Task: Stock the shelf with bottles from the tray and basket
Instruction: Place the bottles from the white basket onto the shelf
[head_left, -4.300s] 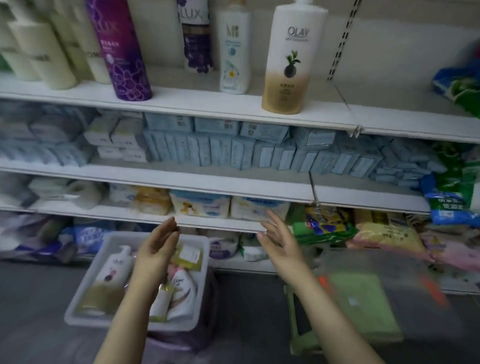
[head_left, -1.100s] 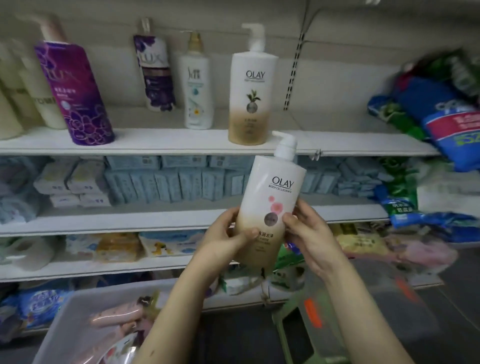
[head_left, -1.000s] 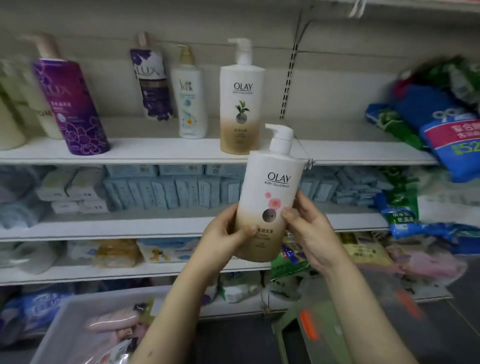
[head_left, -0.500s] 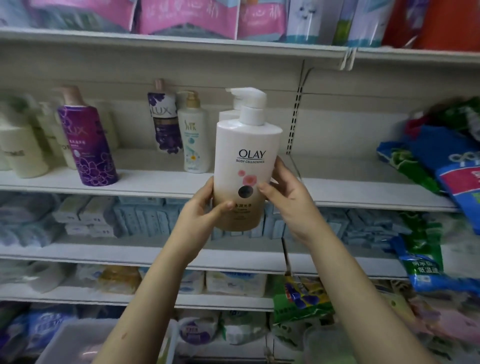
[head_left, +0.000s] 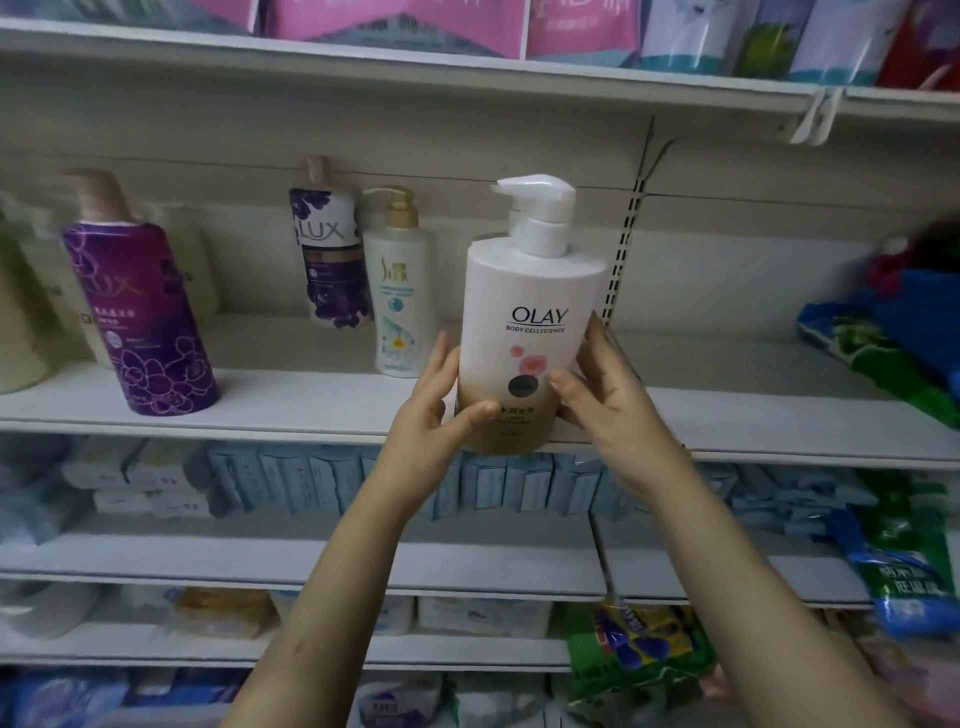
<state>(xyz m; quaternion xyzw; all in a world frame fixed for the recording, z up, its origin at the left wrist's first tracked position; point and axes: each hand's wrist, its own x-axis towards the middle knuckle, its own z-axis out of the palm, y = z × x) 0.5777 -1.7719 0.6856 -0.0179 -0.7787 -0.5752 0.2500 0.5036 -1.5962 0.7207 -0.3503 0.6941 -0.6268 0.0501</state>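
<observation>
A white and gold Olay pump bottle (head_left: 530, 332) stands upright at the front edge of the white shelf (head_left: 311, 405), its label facing me. My left hand (head_left: 441, 405) grips its lower left side with the thumb across the front. My right hand (head_left: 608, 395) grips its lower right side, fingers curled round the front. The other Olay bottle on the shelf is hidden behind it. The tray and basket are out of view.
On the same shelf stand a purple Lux bottle (head_left: 140, 322), a Lux refill pouch (head_left: 330, 254) and a white bottle with a gold pump (head_left: 397, 291). Blue and green bags (head_left: 883, 338) lie at the right. A shelf above carries pink packs (head_left: 395, 21). Boxes fill the lower shelves.
Both hands lifted the Olay bottle from the tray up to the shelf, and its base now sits at the shelf's front edge. My view rose with it.
</observation>
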